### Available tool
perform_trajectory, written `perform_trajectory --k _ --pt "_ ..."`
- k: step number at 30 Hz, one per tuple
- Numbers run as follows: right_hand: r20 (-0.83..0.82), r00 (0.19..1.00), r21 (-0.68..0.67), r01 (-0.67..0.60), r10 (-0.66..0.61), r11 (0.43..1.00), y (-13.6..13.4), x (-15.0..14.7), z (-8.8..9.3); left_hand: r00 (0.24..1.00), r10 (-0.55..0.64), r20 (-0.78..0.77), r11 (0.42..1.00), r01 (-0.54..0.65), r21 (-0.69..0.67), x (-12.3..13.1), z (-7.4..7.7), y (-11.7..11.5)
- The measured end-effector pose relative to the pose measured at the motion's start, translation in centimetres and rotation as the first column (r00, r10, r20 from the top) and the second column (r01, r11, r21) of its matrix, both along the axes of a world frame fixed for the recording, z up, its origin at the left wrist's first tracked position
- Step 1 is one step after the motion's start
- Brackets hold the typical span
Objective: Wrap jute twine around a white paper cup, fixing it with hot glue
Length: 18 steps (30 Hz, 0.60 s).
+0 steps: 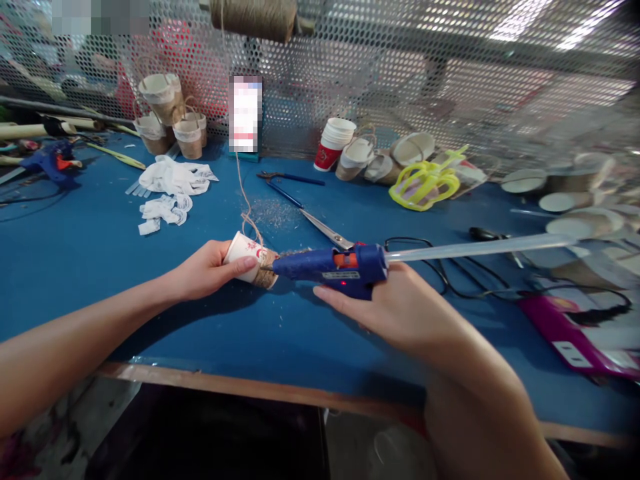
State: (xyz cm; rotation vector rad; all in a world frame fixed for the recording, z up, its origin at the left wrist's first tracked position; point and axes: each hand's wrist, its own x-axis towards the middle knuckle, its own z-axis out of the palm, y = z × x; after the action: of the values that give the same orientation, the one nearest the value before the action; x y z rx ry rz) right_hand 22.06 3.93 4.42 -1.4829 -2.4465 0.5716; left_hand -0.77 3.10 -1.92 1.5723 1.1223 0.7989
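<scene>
My left hand (210,270) is closed around a white paper cup (240,252) with a red print, tilted on its side above the table. Brown twine wraps the end of the cup nearer my right side, and a loose strand of twine (241,177) runs up from it toward the spool. In my right hand (395,303) is a blue hot glue gun (325,265), its nozzle at the wrapped part of the cup. A long clear glue stick (480,249) sticks out of the gun's back, and a small red light shows on its side.
Blue-handled scissors (325,230) and pliers (295,178) lie behind the cup. Twine-wrapped cups (160,93) stand at back left, near white strips (175,177). A twine spool (254,17) hangs above. A yellow basket-like object (423,187), cables and a purple box (565,327) are at right.
</scene>
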Motion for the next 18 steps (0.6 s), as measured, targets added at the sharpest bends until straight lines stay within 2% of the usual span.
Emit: perform_trajectory --k 4,10,15,18 --pt "0.053 0.998 0.0 0.021 -0.021 1.0 0.03 0.02 -0.11 1.0 0.009 -0.008 1.0 -0.009 0.008 -0.05 -0.06 0.03" --pt "-0.067 0.998 0.017 0.008 -0.007 1.0 0.03 0.06 0.0 1.0 0.005 0.003 1.0 -0.005 0.017 -0.01 0.05 -0.03" --pt "0.058 0.998 0.011 0.03 -0.031 0.999 -0.07 0.03 -0.02 1.0 0.012 -0.016 1.0 -0.012 0.017 -0.08 0.02 0.04" --pt "0.06 0.998 0.016 0.023 -0.024 1.0 0.02 -0.08 -0.01 1.0 0.014 -0.008 0.999 -0.014 0.028 -0.1 -0.05 0.06"
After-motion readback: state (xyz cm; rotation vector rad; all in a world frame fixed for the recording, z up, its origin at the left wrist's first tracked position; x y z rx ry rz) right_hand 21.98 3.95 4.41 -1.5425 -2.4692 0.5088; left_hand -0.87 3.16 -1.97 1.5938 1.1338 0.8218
